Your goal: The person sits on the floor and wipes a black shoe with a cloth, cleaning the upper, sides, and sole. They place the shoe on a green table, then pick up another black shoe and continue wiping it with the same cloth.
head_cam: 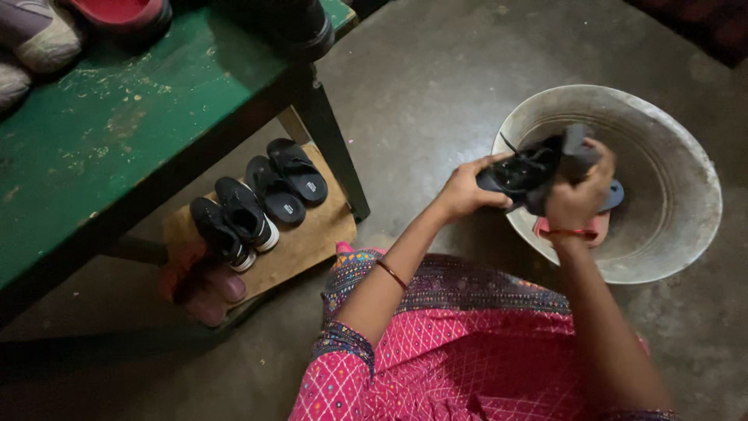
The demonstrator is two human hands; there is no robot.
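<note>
I hold a black lace-up shoe (523,173) over a wide metal basin (670,210) on the concrete floor. My left hand (466,189) grips the shoe's left end. My right hand (580,193), with a red thread at the wrist, closes over its right end together with a dark cloth or flap; which one I cannot tell. A pink object (600,228) lies in the basin under my right wrist, mostly hidden.
A green wooden table (117,132) stands at the left with several shoes on top. Under it, a low shelf (312,238) carries a pair of black sneakers (234,222) and a pair of black sandals (284,179). Pinkish footwear (206,288) lies beside it.
</note>
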